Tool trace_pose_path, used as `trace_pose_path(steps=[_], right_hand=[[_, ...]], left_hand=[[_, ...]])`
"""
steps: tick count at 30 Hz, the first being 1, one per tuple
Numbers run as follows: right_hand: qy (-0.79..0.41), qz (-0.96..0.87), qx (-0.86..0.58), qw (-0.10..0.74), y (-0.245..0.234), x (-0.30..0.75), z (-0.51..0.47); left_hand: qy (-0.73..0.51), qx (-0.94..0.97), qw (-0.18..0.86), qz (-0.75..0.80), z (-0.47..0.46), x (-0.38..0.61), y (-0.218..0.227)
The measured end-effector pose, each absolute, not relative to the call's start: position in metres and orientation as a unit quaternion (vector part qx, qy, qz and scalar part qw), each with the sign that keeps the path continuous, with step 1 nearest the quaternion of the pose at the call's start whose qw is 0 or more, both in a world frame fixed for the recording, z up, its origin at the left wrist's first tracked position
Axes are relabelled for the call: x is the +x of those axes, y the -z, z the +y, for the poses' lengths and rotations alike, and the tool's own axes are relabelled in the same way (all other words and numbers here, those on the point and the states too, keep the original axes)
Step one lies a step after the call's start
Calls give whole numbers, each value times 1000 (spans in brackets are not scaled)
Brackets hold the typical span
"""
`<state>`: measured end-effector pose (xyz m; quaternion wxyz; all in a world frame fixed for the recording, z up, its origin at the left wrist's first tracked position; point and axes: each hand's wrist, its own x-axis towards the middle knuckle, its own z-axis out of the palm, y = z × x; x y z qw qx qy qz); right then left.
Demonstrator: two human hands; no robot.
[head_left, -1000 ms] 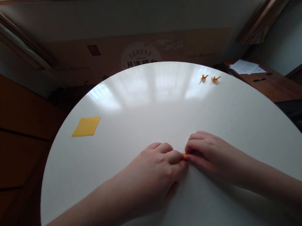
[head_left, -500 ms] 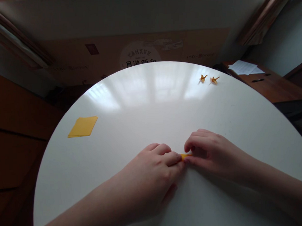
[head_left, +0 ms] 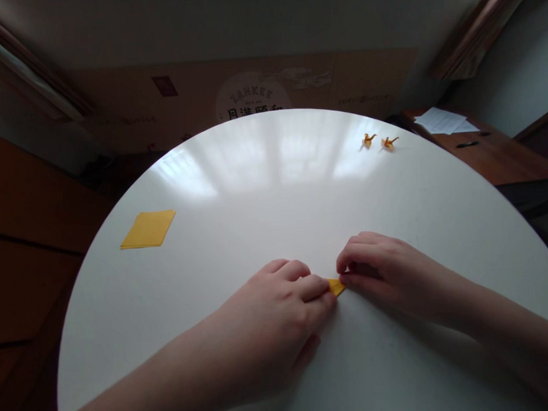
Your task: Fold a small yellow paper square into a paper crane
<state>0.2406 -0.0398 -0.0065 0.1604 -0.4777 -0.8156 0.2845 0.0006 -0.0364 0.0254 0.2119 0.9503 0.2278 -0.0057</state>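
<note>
A small folded piece of yellow origami paper lies on the white round table, mostly covered by my fingers. My left hand is closed, its fingertips pressing the paper's left part down. At the paper's right corner, the thumb and index finger of my right hand are pinched together on it. Only a short yellow wedge shows between the two hands; how the rest is folded is hidden.
A stack of square yellow paper lies at the table's left. Two folded paper cranes, one beside the other, stand near the far right edge. Past that edge, a wooden desk holds white sheets and a pen.
My right thumb and index finger have come together at the paper's right corner. More of the yellow wedge now shows between the hands. My left hand has stayed nearly still.
</note>
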Motion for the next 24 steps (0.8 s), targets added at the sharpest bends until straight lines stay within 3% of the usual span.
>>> trace_pose_path(steps=[7, 24], right_hand=[[-350, -791, -474, 164, -1, 250, -35], [-311, -797, -488, 174, 0, 241, -40]], left_hand=[[17, 950, 218, 224, -35, 0, -27], [-3, 951, 205, 231, -36, 2, -25]])
